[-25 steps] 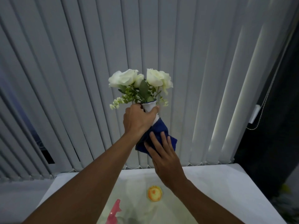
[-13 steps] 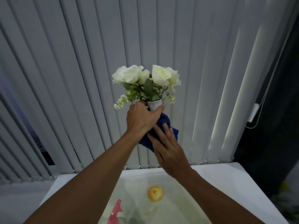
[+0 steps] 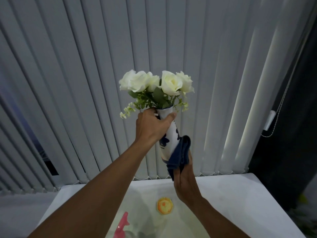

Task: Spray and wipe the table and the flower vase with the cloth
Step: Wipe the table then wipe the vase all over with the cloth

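Note:
My left hand (image 3: 151, 127) grips the neck of a white flower vase (image 3: 169, 140) with blue markings, held up in the air above the table. White roses (image 3: 154, 82) with green leaves stick out of its top. My right hand (image 3: 186, 182) holds a folded dark blue cloth (image 3: 180, 154) pressed against the vase's lower right side. The vase's bottom is hidden behind the cloth. A pink spray bottle (image 3: 122, 225) stands on the white table (image 3: 231, 194) near the bottom edge, partly cut off.
Grey vertical blinds (image 3: 85, 83) fill the background behind the table. A small yellow-orange round object (image 3: 164, 205) lies on the table's middle. A blind cord with a white fitting (image 3: 270, 121) hangs at the right, next to a dark area.
My right hand has slid the cloth down the vase, uncovering its blue-marked body. The vase and flowers sit slightly right and tilted compared with before.

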